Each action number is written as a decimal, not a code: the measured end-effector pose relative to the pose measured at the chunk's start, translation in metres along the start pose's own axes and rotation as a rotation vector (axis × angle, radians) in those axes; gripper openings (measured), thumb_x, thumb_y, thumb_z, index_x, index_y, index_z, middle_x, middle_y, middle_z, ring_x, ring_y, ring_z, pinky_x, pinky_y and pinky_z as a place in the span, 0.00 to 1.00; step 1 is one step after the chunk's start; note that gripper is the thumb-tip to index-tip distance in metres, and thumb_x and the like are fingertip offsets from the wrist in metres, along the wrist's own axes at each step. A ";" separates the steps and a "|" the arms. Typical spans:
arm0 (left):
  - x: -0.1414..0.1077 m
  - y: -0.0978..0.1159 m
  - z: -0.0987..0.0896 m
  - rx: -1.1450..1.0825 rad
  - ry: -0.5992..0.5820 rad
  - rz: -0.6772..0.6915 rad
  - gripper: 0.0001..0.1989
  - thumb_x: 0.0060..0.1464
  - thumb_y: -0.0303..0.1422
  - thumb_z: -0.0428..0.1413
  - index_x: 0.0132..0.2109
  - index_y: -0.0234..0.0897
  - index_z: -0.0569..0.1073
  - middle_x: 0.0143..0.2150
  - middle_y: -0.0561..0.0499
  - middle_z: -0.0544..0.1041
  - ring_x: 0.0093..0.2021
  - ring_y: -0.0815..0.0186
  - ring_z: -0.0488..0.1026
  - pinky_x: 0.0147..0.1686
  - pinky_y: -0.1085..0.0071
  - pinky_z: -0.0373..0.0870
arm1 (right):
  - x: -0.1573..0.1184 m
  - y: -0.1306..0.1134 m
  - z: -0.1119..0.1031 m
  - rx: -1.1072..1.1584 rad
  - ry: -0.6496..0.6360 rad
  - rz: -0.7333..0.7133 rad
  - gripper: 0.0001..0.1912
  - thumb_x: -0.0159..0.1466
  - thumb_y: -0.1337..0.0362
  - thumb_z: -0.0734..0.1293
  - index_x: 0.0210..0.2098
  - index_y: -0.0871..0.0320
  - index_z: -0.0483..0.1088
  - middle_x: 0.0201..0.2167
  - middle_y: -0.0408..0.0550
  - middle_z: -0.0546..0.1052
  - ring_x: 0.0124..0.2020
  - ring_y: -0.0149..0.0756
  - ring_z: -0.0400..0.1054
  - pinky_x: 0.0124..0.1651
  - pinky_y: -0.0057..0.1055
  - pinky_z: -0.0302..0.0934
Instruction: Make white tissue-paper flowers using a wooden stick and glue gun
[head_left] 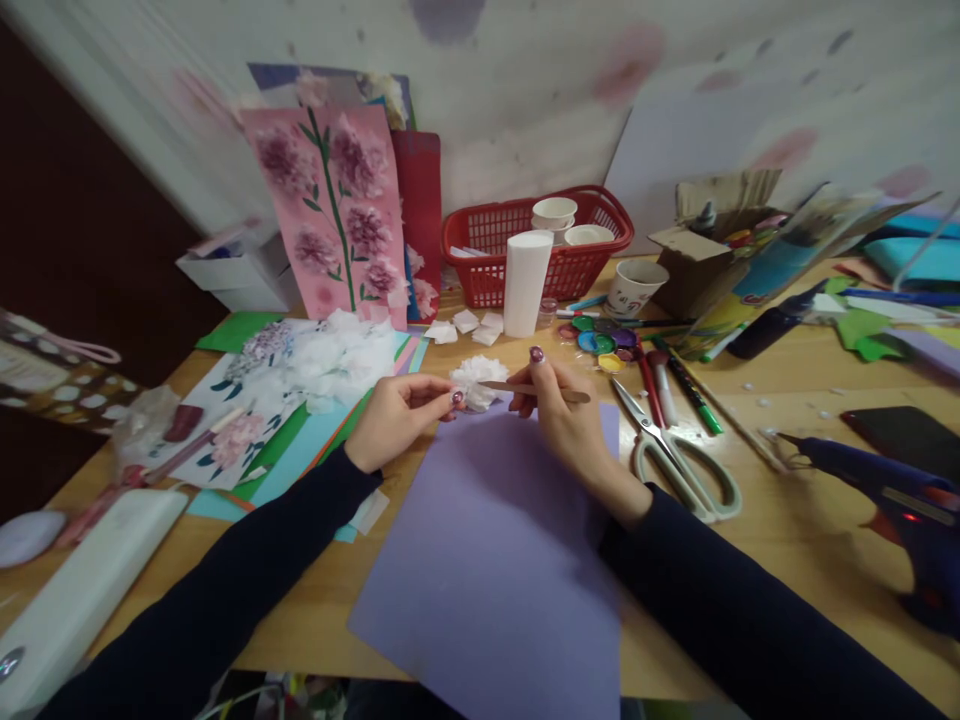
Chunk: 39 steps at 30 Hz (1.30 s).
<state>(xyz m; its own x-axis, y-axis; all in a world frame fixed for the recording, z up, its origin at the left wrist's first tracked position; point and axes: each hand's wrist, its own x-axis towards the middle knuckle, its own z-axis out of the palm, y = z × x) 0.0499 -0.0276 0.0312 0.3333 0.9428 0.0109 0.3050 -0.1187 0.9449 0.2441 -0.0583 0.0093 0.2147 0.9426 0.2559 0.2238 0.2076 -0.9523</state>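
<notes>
My right hand (559,410) grips a thin flat wooden stick (576,396) between thumb and fingers. The stick points left, and its tip is at a fluffy white paper flower (480,378). At the flower's left edge, my left hand (409,412) has thumb and forefinger pressed together; what is between them is too small to make out. The flower lies at the far edge of a purple sheet of paper (487,560), which spreads out below both hands.
Scissors (686,465), paint pots (600,340) and markers (694,395) lie to the right, with a blue glue gun (892,500) farther out. White tissue pieces (330,355) heap at left. Behind stand a white roll (526,285), a red basket (480,275) and a pink flower picture (330,210).
</notes>
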 end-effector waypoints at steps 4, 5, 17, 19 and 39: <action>0.015 -0.004 0.008 0.245 0.085 0.205 0.10 0.49 0.34 0.60 0.36 0.32 0.80 0.35 0.47 0.77 0.33 0.67 0.73 0.37 0.68 0.72 | 0.000 0.000 0.000 0.019 -0.002 -0.016 0.28 0.67 0.45 0.54 0.23 0.58 0.69 0.17 0.44 0.71 0.19 0.29 0.64 0.24 0.27 0.56; 0.018 -0.006 0.010 0.311 0.110 0.259 0.09 0.50 0.34 0.60 0.36 0.33 0.80 0.35 0.48 0.75 0.34 0.67 0.72 0.36 0.69 0.71 | -0.001 0.001 0.000 0.018 0.009 -0.019 0.28 0.67 0.46 0.54 0.23 0.58 0.68 0.17 0.43 0.71 0.19 0.29 0.64 0.24 0.27 0.56; 0.027 -0.017 0.014 0.473 0.055 0.377 0.10 0.56 0.29 0.54 0.41 0.36 0.80 0.36 0.48 0.73 0.36 0.66 0.71 0.40 0.68 0.70 | -0.010 0.001 -0.001 -0.234 0.049 -0.203 0.30 0.69 0.49 0.51 0.21 0.57 0.70 0.15 0.43 0.71 0.17 0.28 0.64 0.25 0.27 0.55; 0.028 -0.018 0.013 0.509 0.047 0.414 0.10 0.56 0.29 0.54 0.41 0.36 0.80 0.36 0.48 0.73 0.37 0.66 0.71 0.40 0.68 0.69 | -0.010 0.002 0.000 -0.268 0.043 -0.225 0.29 0.69 0.49 0.51 0.22 0.57 0.70 0.16 0.43 0.71 0.17 0.28 0.64 0.26 0.27 0.55; 0.031 -0.011 -0.006 0.650 0.075 0.473 0.15 0.45 0.21 0.53 0.39 0.36 0.79 0.33 0.50 0.77 0.33 0.66 0.71 0.42 0.66 0.67 | -0.004 0.000 0.007 -0.273 0.047 -0.114 0.29 0.69 0.48 0.51 0.22 0.57 0.69 0.15 0.44 0.71 0.17 0.30 0.64 0.25 0.27 0.55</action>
<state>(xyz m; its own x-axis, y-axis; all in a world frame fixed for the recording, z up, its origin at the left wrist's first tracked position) 0.0518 0.0050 0.0227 0.5034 0.7630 0.4055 0.6125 -0.6461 0.4554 0.2364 -0.0600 0.0067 0.2154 0.9029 0.3720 0.4953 0.2272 -0.8385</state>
